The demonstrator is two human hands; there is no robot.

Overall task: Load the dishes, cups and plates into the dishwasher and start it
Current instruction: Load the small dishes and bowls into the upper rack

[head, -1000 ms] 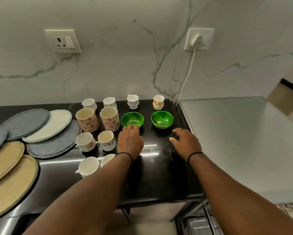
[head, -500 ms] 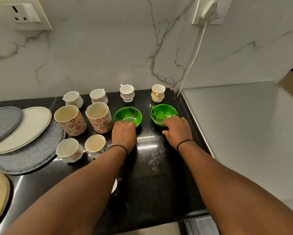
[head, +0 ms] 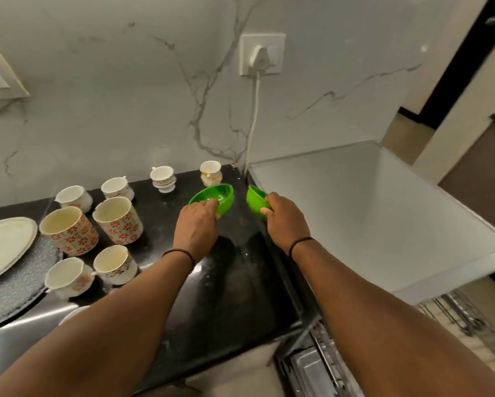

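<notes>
Both-handed, left hand (head: pixel 196 224) and right hand (head: pixel 284 220) each gripped a green bowl (head: pixel 212 196) — second bowl (head: pixel 254 199) tipped — best carried level, clear of the cups (head: pixel 117 219), toward the dishwasher rack (head: pixel 323 356).

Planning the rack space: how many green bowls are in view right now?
2. One green bowl is tilted in the left hand; the other green bowl is tipped in the right hand, beside the white appliance top. No others show.
</notes>
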